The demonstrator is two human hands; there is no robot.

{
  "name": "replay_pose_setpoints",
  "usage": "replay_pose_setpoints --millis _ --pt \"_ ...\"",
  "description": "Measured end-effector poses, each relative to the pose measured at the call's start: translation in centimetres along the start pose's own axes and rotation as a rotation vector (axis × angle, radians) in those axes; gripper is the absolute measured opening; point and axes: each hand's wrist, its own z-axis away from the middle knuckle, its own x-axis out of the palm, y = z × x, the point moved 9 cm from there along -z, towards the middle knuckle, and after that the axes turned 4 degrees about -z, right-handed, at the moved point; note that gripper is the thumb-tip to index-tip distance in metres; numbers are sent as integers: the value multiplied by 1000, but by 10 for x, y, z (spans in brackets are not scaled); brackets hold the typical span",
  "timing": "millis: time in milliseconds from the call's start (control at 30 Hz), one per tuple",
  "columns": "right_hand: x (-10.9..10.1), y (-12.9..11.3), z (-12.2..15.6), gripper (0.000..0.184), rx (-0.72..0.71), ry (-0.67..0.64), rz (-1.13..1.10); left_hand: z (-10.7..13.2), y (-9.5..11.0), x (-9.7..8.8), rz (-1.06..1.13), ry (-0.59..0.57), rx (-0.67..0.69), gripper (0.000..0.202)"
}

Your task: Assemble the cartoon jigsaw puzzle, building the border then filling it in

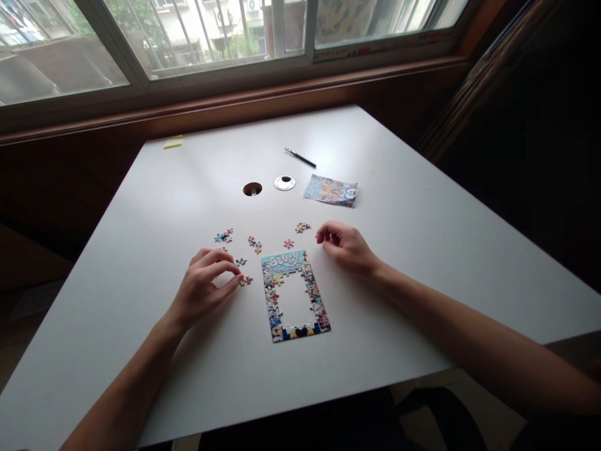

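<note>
A jigsaw puzzle (319, 305) with a finished colourful border and a bare middle lies on the table, slightly tilted. To its left, my left hand (206, 282) has its thumb and forefinger pinched at a small puzzle piece (246, 281) on the tabletop. My right hand (345, 247) rests beyond the puzzle's upper right corner, fingers curled in; whatever they may hold is hidden. Loose puzzle pieces (255, 244) lie scattered between the hands, among them a cluster (224, 235) at the left, a reddish piece (288, 243) and another group (303, 228) near my right hand.
Behind the pieces lies a creased printed picture sheet (331, 190), with a black pen (300, 157) farther back. A round cable hole (252, 189) opens in the white table (201, 181), beside its metallic cover (285, 183). A yellow sticky note (173, 141) is at the far left edge.
</note>
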Motion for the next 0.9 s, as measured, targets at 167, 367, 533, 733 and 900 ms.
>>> replay_pose_setpoints --millis 167,367,533,733,900 --pt "-6 4 1 16 33 51 -24 3 -11 -28 -45 179 -90 10" --pt "-12 11 1 14 78 100 -6 5 -21 -22 -52 159 -140 21" --pt "-9 13 2 13 99 75 3 4 -21 -15 -51 108 -146 18" --pt "-9 16 2 10 112 76 1 7 -30 -18 -91 120 -194 11" --pt "-10 17 2 11 114 71 21 7 -29 -18 -86 136 -191 10"
